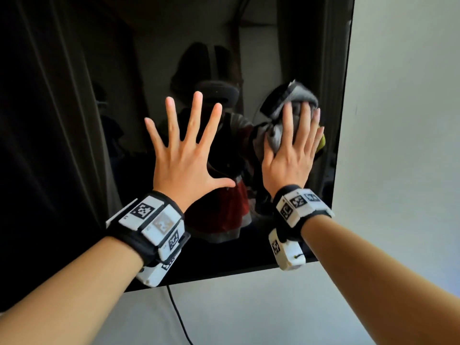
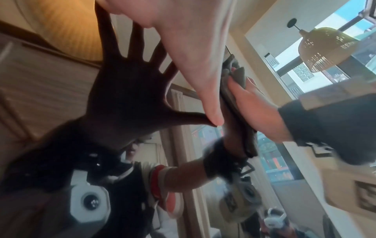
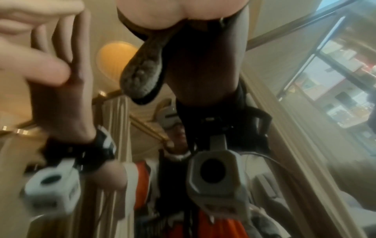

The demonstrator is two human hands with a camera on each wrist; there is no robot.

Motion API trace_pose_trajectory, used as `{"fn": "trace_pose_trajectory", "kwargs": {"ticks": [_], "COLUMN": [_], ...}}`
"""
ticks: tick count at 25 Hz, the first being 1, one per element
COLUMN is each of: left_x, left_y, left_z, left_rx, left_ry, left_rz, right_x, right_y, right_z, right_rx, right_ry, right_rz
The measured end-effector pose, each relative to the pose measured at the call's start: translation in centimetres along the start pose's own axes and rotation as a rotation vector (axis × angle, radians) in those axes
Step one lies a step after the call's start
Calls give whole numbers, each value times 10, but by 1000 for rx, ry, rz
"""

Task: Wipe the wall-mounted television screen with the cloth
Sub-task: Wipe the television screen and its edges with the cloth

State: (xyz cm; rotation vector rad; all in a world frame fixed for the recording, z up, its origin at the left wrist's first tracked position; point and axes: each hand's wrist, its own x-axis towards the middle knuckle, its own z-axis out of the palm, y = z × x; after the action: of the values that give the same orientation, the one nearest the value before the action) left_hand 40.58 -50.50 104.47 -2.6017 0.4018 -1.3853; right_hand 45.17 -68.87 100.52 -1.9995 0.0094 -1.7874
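The wall-mounted television screen (image 1: 74, 120) is black and glossy and mirrors the room and me. My left hand (image 1: 184, 150) lies flat on the glass with its fingers spread wide and holds nothing. A bunched grey cloth (image 1: 300, 95) sits under my right hand (image 1: 293, 150), which presses it on the screen close to the right edge with nearly straight fingers. In the left wrist view the cloth (image 2: 238, 77) is squeezed between the right hand (image 2: 254, 109) and the glass. A lobe of the cloth (image 3: 142, 77) hangs below the palm in the right wrist view.
White wall (image 1: 410, 120) runs along the screen's right edge (image 1: 347, 108) and below its bottom edge (image 1: 224, 277). A black cable (image 1: 178, 317) drops down the wall from under the screen. The left part of the screen reflects dark curtains.
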Motion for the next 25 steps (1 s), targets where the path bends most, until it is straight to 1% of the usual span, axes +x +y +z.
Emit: {"fn": "trace_pose_trajectory", "kwargs": {"ticks": [1,2,3,5,6,7,9,10,11,12,13,14,15,17,18,19,20,21,22,23,25], "left_x": [0,0,0,0,1,1,1,1,1,0,-1,-1,-1,-2,-3,-5,-9,-13,-19,-25,-37], "left_y": [-1,-1,-1,-2,-2,-1,-2,-2,-3,-3,-4,-5,-7,-12,-17,-23,-30,-36,-47,-58,-84], "left_z": [2,3,5,7,7,7,8,8,8,7,7,6,5,3,2,2,0,-2,-4,-7,-10], "left_rx": [3,6,8,8,4,0,-8,-9,-7,-4,-3,-6,-10,-6,4,13,19,20,19,18,27], "left_ry": [5,10,15,27,31,35,42,45,46,48,48,46,43,35,33,32,36,45,53,60,48], "left_rz": [5,9,11,12,12,13,10,13,16,16,15,17,21,49,72,93,106,106,89,65,6], "right_x": [-9,-3,12,38,36,24,-10,-11,2,18,28,30,20,-14,-19,-10,4,14,15,5,-33], "right_y": [4,8,12,5,1,-4,-12,-10,-6,-5,-11,-17,-24,-31,-30,-27,-26,-33,-45,-57,-81], "right_z": [0,0,0,0,1,3,7,5,4,4,3,4,6,13,13,10,10,9,10,13,23], "right_rx": [-14,-23,-26,-24,-16,-7,2,-2,-8,-15,-20,-12,-1,-11,-19,-14,-9,0,12,22,17], "right_ry": [-27,-29,10,110,119,100,-11,-39,-15,40,85,103,90,2,-26,-17,33,77,94,74,-46], "right_rz": [-65,-119,-118,64,115,96,-60,-127,-140,-76,35,103,96,-47,-116,-118,-26,122,213,192,-73]}}
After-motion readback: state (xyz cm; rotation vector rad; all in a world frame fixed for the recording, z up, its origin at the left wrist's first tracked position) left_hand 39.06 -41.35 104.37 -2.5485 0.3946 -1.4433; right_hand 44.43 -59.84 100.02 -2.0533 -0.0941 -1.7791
